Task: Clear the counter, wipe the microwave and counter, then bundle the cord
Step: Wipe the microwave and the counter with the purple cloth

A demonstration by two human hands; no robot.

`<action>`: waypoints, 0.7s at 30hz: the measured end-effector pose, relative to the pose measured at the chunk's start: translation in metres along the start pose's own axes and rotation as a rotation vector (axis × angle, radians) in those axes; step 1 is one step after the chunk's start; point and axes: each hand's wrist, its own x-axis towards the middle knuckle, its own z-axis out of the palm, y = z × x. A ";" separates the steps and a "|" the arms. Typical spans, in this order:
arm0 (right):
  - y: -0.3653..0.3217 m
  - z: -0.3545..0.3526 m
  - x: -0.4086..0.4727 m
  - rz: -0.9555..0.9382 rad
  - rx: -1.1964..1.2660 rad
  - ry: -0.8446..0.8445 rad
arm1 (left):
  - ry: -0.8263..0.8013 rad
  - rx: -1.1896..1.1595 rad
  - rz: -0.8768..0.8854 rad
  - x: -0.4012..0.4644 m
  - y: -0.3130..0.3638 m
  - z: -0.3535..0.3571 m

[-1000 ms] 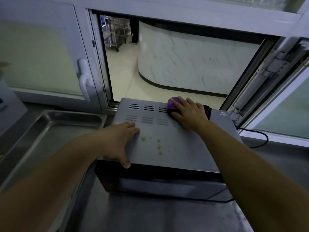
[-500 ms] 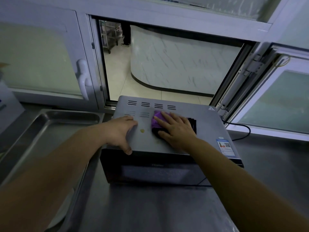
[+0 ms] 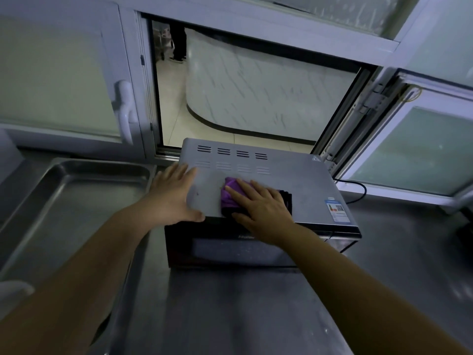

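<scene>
Since a second ago your right hand (image 3: 258,206) has dragged the purple cloth (image 3: 229,194) from the rear vents toward the front edge of the microwave (image 3: 307,183), and the yellowish drips seen on the lid are mostly gone; one dark speck shows at 9 o'clock from the cloth. Right hand: fingers flat, pressing the folded cloth onto the lid. Left hand (image 3: 174,198): fingers spread, thumb hooked over the front left corner, bracing the oven. Microwave sits on the steel tabletop (image 3: 230,316), steel tray (image 3: 76,201) just beside it at 9 o'clock, power cord (image 3: 358,190) trailing off at 3 o'clock, not yet bundled.

Step in hand, as I judge it: wiping the lid. Keep your palm flat and overlap strokes; take the speck next, then the label side at 3 o'clock. Keep that left brace so the oven doesn't slide.
</scene>
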 end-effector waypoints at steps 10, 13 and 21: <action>0.023 -0.004 0.095 0.068 -0.033 0.003 | -0.044 -0.270 -0.124 -0.011 -0.035 0.000; 0.029 -0.005 0.122 0.063 -0.029 0.001 | -0.005 -0.330 -0.110 -0.011 -0.041 0.007; 0.039 -0.002 0.183 0.030 -0.053 0.040 | 0.033 -0.462 -0.085 -0.010 -0.054 0.020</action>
